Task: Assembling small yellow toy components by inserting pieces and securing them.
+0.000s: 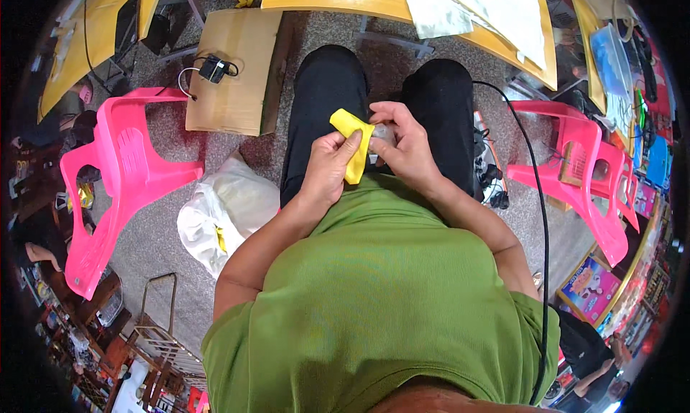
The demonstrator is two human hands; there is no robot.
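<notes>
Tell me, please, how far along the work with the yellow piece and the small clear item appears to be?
Done: nothing finished shows nearby. In hand: the left hand grips a yellow piece while the right hand pinches a small clear item against it over the lap. Left: the two are not visibly joined, so probably most remains.

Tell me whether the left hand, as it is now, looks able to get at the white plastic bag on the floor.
Probably yes: the white plastic bag lies beside the left leg, nothing between. But the left hand is pinching a yellow piece, so it would have to let go first.
</notes>
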